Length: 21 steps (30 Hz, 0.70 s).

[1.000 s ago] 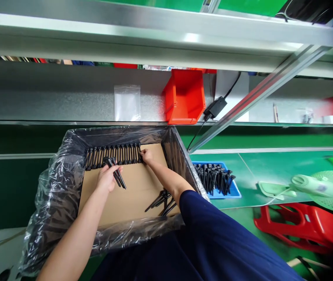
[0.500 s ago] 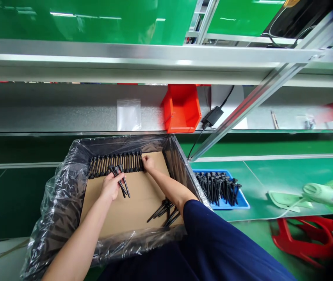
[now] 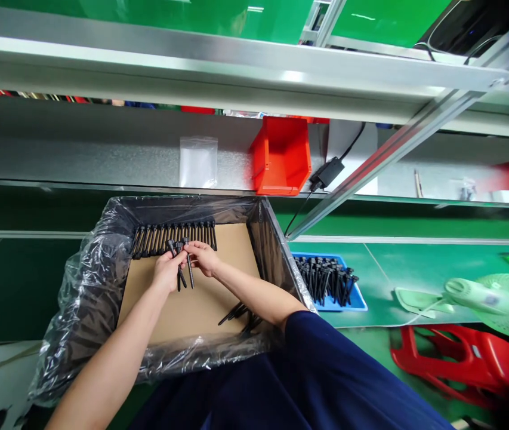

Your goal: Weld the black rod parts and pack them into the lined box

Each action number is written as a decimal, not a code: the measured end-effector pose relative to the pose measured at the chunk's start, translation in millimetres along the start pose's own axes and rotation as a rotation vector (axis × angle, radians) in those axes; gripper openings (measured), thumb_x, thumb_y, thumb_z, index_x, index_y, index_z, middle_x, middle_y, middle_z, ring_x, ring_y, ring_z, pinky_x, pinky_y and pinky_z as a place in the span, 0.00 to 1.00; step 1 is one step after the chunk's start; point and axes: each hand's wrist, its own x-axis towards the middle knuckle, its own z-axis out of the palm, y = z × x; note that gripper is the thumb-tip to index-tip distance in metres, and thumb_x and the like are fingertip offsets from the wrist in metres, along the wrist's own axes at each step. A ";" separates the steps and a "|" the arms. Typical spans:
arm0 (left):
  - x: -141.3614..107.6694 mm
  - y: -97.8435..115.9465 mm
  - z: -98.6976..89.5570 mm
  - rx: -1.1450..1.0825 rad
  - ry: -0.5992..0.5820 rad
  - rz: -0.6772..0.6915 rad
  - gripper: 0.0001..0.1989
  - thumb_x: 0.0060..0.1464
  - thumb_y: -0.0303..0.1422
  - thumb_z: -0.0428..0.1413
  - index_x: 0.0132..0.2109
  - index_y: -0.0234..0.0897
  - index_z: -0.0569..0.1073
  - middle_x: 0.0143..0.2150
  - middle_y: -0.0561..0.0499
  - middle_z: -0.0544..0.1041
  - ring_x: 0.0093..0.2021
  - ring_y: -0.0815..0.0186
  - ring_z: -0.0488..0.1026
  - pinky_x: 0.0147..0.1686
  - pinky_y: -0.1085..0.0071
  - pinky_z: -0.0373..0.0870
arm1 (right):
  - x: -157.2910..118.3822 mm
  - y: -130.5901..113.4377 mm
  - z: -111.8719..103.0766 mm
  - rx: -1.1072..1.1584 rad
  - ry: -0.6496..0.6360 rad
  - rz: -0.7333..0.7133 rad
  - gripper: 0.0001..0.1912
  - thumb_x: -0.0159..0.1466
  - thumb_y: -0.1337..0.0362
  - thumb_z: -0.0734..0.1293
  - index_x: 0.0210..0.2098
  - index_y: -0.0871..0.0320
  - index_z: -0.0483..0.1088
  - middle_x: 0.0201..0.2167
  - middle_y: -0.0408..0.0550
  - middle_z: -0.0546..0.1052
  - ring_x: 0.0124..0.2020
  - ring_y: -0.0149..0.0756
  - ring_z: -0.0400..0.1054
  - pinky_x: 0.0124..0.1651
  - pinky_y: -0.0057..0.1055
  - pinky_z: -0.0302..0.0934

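My left hand (image 3: 167,272) is closed around a few slim black rods with wider heads (image 3: 179,269), held above the cardboard sheet (image 3: 147,313). Beside it, my right hand (image 3: 204,259) pinches one headed black rod (image 3: 190,266) near its head. Just behind both hands, a neat row of the same black rods (image 3: 160,239) lies along the far side of the sheet. More loose rods (image 3: 235,313) rest at the near right, partly hidden by my right forearm. All this sits inside a box lined with clear plastic (image 3: 86,286).
Right of the box, a blue tray (image 3: 359,301) holds many black rods. A red bin (image 3: 281,179), a clear plastic bag (image 3: 198,162) and a black adapter with a cable (image 3: 327,174) sit on the shelf behind. Further right are a green fan (image 3: 482,298) and a red stool (image 3: 455,361).
My right hand has come away from the right end of the row, back to my left hand, and now pinches a rod there. The view has shifted slightly.
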 end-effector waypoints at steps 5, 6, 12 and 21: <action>-5.4 7.0 6.1 -0.025 0.050 -0.072 0.14 0.39 0.27 0.68 0.35 0.29 0.75 0.28 0.49 0.76 0.24 0.73 0.71 0.23 0.78 0.65 | 17.5 0.3 -16.6 -0.027 0.074 -0.053 0.21 0.47 0.50 0.76 0.28 0.58 0.69 0.22 0.39 0.73 0.19 0.24 0.61 0.20 0.22 0.52; -5.5 8.8 7.0 -0.038 0.080 -0.086 0.12 0.43 0.26 0.67 0.35 0.29 0.75 0.29 0.48 0.77 0.24 0.72 0.72 0.24 0.77 0.66 | 23.5 -0.8 -23.8 -0.055 0.138 -0.071 0.19 0.48 0.51 0.75 0.27 0.58 0.68 0.22 0.39 0.73 0.18 0.24 0.60 0.20 0.22 0.51; -2.8 16.8 9.1 -0.164 0.138 -0.200 0.04 0.54 0.21 0.53 0.35 0.28 0.72 0.27 0.46 0.75 0.26 0.69 0.75 0.27 0.75 0.71 | 58.3 -15.3 -96.7 -0.202 0.520 -0.041 0.14 0.59 0.59 0.69 0.24 0.57 0.62 0.15 0.36 0.64 0.15 0.24 0.55 0.19 0.22 0.49; -7.1 17.0 10.2 -0.156 0.114 -0.155 0.05 0.54 0.18 0.55 0.32 0.29 0.72 0.25 0.50 0.74 0.27 0.69 0.77 0.34 0.73 0.77 | 103.9 -10.8 -155.5 -0.492 0.703 0.066 0.11 0.56 0.67 0.70 0.25 0.56 0.62 0.14 0.35 0.59 0.14 0.26 0.53 0.19 0.24 0.54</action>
